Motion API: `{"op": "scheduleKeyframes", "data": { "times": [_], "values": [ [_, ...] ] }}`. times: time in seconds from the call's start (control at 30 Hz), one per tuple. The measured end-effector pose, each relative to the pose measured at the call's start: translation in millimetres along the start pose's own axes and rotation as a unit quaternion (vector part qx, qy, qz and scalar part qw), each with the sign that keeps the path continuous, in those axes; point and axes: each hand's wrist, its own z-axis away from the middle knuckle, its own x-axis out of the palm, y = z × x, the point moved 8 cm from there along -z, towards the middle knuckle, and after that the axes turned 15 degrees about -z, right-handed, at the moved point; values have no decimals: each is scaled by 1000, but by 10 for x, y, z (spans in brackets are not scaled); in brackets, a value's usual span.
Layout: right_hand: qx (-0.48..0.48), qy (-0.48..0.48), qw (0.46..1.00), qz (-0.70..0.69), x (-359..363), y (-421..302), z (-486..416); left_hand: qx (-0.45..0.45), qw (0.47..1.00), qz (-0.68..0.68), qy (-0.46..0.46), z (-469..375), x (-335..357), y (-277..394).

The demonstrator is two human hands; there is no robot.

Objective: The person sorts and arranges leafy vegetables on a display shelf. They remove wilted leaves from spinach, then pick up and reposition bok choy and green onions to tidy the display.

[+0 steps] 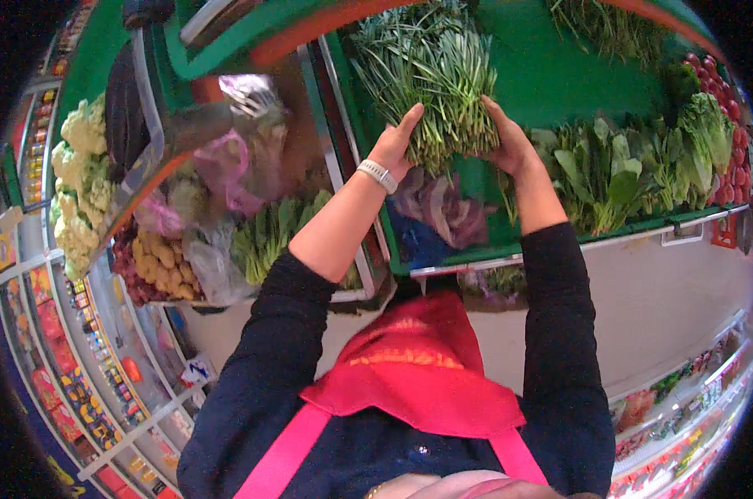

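Observation:
A thick bunch of long, narrow-leaved greens (442, 81) lies at the far side of the green display surface (532, 68), its cut stem ends facing me. My left hand (398, 140) presses against the left side of the stems, thumb raised along them. On the opposite side, my right hand (510, 140) cups the stem ends, with some of its fingers hidden beneath. Both hands hold the bunch between them. Just below the stems are a crumpled purple-and-white plastic bag (445, 212) and a blue one (421, 240).
Leafy greens (601, 168) line the display's near right edge, with red produce (735, 162) beyond. To the left stand cauliflower (80, 181), ginger-like roots (161, 262) and bagged vegetables (239, 162). A green-and-orange frame (270, 43) arches overhead. Stocked shelves (70, 349) stand far left.

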Motion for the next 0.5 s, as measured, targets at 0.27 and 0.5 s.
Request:
{"op": "scheduleKeyframes", "data": {
  "times": [0.27,0.5],
  "values": [
    [-13,147,973,178,-1093,936,867,-150,961,-211,99,1267,-210,-935],
    [-307,301,844,321,-1067,499,1531,-84,976,-171,106,1589,-295,-829]
  ]
}}
